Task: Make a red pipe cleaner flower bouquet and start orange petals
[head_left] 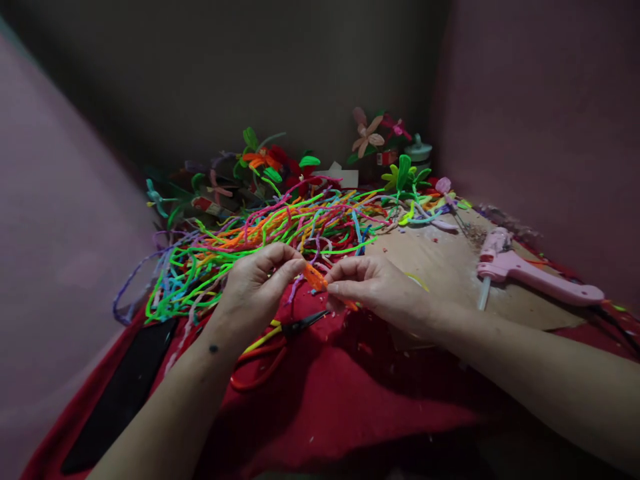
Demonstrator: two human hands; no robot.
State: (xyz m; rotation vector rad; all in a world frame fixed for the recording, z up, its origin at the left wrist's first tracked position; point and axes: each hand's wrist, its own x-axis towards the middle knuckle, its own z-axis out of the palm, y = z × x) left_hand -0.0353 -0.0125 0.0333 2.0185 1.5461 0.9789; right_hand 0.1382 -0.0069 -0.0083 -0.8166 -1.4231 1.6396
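Note:
Between my two hands is a short orange pipe-cleaner piece, folded into a narrow petal-like shape. My left hand pinches its upper left end between thumb and forefinger. The lower right end is pinched by my right hand, and a bit of orange shows beneath those fingers. Just below lie scissors with red and yellow handles and dark blades. Behind the hands spreads a large heap of loose pipe cleaners in green, orange, pink, blue and purple.
A pink glue gun rests on a cardboard sheet at right. Finished pipe-cleaner flowers stand along the back, near a lidded jar. A flat black object lies at left on the red cloth.

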